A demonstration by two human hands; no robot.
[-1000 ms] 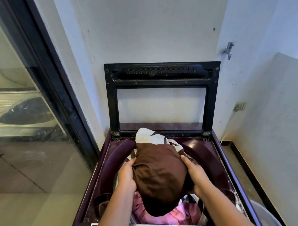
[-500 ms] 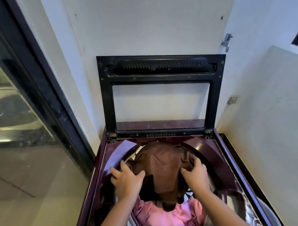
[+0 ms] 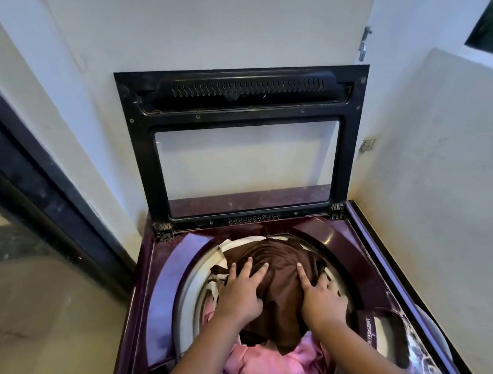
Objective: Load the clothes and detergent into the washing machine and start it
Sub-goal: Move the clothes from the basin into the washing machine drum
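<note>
Here, maroon washer (image 3: 164, 275), white walls (image 3: 233, 32), glass door (image 3: 32, 295)

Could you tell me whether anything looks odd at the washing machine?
The load sits high: the brown cloth bulges at the mouth of the drum over the pink cloth, with the left hand and right hand pressing flat on it. White flecks lie beside the detergent tray; their nature is unclear.

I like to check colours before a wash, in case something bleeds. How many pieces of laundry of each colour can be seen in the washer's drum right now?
brown cloth: 1
pink cloth: 1
white cloth: 1
Total: 3 in view. Anything buried under these cannot be counted.
</note>
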